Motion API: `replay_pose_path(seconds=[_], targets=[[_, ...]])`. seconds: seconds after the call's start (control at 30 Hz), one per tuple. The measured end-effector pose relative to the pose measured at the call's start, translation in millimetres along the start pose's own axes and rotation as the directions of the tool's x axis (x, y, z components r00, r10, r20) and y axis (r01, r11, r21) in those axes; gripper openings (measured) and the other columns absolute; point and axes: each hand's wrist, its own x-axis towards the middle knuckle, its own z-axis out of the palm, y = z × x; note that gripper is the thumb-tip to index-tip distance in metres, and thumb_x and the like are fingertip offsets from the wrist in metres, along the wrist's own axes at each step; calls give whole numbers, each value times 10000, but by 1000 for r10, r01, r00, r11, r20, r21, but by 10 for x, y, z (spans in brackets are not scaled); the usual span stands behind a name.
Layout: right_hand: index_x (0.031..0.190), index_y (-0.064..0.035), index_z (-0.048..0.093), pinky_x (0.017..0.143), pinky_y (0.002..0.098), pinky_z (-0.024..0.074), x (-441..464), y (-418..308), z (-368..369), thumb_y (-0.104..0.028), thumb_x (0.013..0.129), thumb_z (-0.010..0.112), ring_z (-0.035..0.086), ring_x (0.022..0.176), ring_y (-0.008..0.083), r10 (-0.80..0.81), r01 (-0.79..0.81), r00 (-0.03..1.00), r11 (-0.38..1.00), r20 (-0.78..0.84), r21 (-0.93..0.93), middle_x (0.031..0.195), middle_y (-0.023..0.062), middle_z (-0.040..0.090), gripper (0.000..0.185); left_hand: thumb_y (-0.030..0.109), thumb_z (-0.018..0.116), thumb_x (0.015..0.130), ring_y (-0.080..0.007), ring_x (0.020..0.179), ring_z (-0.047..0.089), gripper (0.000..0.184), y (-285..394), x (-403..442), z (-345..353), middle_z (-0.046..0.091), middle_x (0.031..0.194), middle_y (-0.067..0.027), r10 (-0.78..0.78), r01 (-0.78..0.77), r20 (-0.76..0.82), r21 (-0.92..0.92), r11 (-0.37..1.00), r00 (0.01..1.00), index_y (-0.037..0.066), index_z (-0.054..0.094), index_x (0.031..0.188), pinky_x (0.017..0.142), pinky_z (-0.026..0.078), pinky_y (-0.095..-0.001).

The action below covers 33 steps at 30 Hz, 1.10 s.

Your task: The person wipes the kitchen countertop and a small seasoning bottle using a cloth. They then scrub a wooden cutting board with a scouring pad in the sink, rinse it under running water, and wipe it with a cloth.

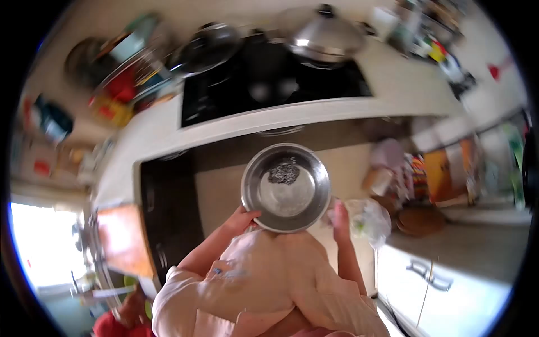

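Both arms bent, standing at a counter (149, 140); having a bright window (45, 247) at far left and, farther in, seeing a lidded pan (210, 50) at the left of the black hob (224, 104). Gripping a steel bowl (275, 197) by its lower left rim with the left hand (241, 220), pressing the thumb over the edge. Holding this bowl close before the body, nearer than the hob, open side up, and carrying in it a dark, speckled clump (283, 173), lying toward the far side. Seeing a domed pot (325, 42) at the hob's right. Placing the right hand (341, 224) just beside the bowl's right rim, blurring in view; not telling whether touching the rim or gripping anything. Seeing a clear bag (373, 222) next to that hand, not telling whether hanging from it; lastly, at lower right, seeing white cupboard doors (404, 281).
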Motion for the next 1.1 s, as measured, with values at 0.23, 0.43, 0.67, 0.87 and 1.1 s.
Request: replay_pose_path(seconds=[0.23, 0.43, 0.67, 0.87, 1.1], targets=[[1072, -24, 535, 664, 215, 395, 90, -96, -1114, -329, 917, 402, 484, 760, 79, 152, -79, 964, 948, -219, 310, 876, -3, 560, 368, 113, 541, 796, -157, 746, 577, 294, 293, 859, 1392, 588, 895, -85, -166, 100, 225, 280, 955, 960, 6, 506, 1068, 608, 482, -268], [1093, -30, 523, 682, 230, 391, 572, 58, -1847, -358, 918, 379, 486, 807, 94, 202, -35, 896, 920, -396, 390, 930, 14, 548, 399, 98, 536, 798, -170, 779, 580, 260, 681, 1599, 2492, 588, 912, -88, -184, 133, 303, 181, 974, 935, -6, 525, 1036, 656, 497, -294], [1181, 11, 471, 913, 287, 326, 1399, -268, -2813, -361, 920, 354, 471, 1018, 179, 131, -10, 843, 974, -522, 228, 1112, 92, 527, 469, 71, 544, 789, -169, 654, 561, 134, 1406, 2114, 3420, 598, 813, -88, -154, 122, 223, 153, 981, 962, -8, 587, 888, 534, 445, -267], [1224, 31, 421, 932, 298, 311, 2244, -444, -3473, -340, 922, 348, 452, 1071, 216, 98, -43, 797, 993, -596, 106, 1165, 133, 500, 484, 60, 534, 790, -165, 603, 549, 143, 1746, 2677, 3952, 590, 775, -96, -39, 36, 223, 18, 999, 974, -19, 561, 907, 480, 410, -255], [1277, -44, 394, 994, 417, 260, 4130, -551, -3940, -241, 895, 395, 312, 1236, 290, -542, 404, 826, 761, -155, -508, 1314, 161, 372, 429, 33, 515, 785, -147, 581, 533, 173, 1971, 2859, 4294, 591, 780, -84, 46, -49, 66, 42, 998, 997, -12, 530, 952, 474, 406, -245]])
